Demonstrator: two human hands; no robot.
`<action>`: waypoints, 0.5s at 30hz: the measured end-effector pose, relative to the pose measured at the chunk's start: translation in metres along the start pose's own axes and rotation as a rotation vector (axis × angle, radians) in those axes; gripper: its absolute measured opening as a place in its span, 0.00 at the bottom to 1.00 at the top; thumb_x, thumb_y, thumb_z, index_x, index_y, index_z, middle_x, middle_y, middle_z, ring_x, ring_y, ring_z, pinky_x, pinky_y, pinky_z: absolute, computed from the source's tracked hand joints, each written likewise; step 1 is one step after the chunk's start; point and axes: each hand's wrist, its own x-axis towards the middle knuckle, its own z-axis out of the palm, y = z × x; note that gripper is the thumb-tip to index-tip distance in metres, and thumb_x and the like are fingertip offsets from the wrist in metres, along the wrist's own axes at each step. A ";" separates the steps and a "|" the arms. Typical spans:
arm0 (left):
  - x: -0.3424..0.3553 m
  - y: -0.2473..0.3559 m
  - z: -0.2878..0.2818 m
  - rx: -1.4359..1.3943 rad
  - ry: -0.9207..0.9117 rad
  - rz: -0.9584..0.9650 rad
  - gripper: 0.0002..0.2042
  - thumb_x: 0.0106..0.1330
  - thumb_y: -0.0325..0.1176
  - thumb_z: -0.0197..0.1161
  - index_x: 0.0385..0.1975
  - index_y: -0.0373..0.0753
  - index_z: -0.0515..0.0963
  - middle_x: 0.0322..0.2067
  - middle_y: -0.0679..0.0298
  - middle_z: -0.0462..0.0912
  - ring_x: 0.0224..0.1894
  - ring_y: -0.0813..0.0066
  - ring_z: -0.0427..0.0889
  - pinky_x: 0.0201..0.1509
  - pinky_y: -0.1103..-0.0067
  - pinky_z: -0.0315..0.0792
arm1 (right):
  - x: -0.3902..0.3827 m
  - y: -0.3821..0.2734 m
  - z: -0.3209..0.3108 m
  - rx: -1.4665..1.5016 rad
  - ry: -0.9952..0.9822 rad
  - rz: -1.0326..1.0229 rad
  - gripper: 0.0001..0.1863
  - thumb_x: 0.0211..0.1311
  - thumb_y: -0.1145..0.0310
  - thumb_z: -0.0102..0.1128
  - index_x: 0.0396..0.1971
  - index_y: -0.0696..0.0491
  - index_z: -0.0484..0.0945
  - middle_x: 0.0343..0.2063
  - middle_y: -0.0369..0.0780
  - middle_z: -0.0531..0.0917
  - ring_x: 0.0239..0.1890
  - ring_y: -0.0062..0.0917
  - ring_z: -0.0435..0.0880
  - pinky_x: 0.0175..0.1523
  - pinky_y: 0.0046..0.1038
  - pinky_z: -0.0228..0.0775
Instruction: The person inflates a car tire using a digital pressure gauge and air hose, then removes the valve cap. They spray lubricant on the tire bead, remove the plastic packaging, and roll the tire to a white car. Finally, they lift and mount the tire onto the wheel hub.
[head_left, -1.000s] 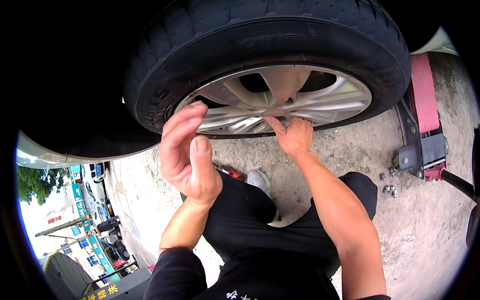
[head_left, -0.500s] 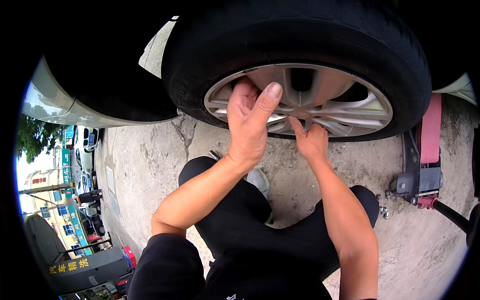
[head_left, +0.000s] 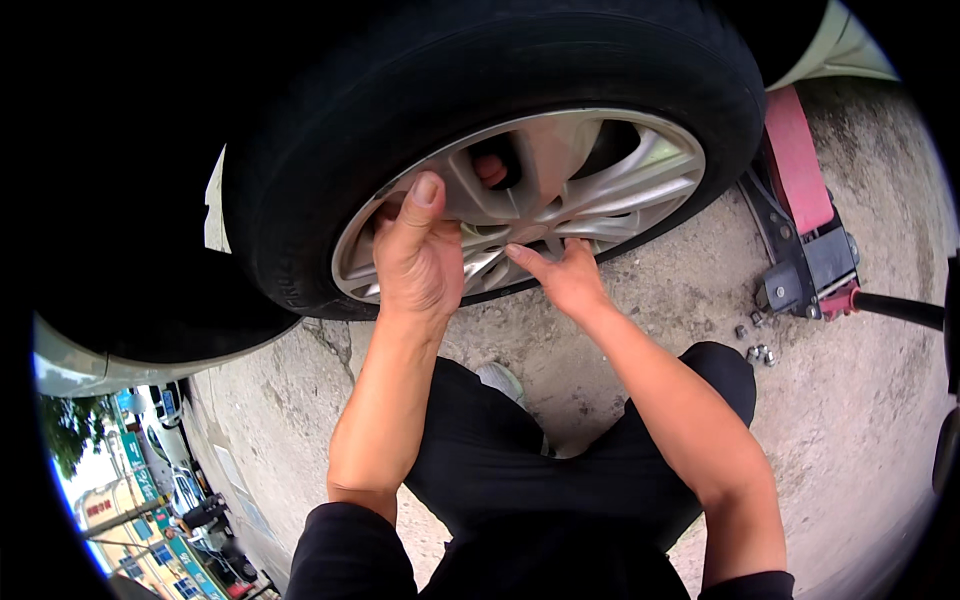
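Observation:
In front of me is a car wheel with a silver, multi-spoke alloy rim [head_left: 560, 150] and a black tire [head_left: 470, 85]. My left hand [head_left: 418, 265] grips the rim's left side: its fingers reach in behind a spoke, and the thumb points up across the front. Some of its fingertips show through a gap between the spokes. Lower down, my right hand [head_left: 572, 282] holds a spoke near the hub, thumb laid on the front and the other fingers curled into an opening, mostly hidden.
A red and black floor jack [head_left: 805, 175] with a black handle [head_left: 898, 310] stands on the right. Several lug nuts [head_left: 760, 354] lie on the concrete [head_left: 660, 300] near it. Light-coloured car body panels [head_left: 70, 360] flank the wheel. Parked cars and buildings appear far left.
My view has tilted, so wheel and jack sit farther left in it. Left fingertips now show through a rim gap. Both hands keep hold of the wheel.

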 end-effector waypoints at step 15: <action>-0.004 0.007 -0.002 0.061 -0.091 0.020 0.31 0.67 0.55 0.70 0.61 0.38 0.77 0.51 0.54 0.85 0.56 0.56 0.83 0.70 0.56 0.71 | 0.074 -0.007 -0.019 1.908 0.196 0.681 0.25 0.78 0.52 0.45 0.64 0.51 0.76 0.65 0.41 0.77 0.66 0.39 0.76 0.70 0.53 0.68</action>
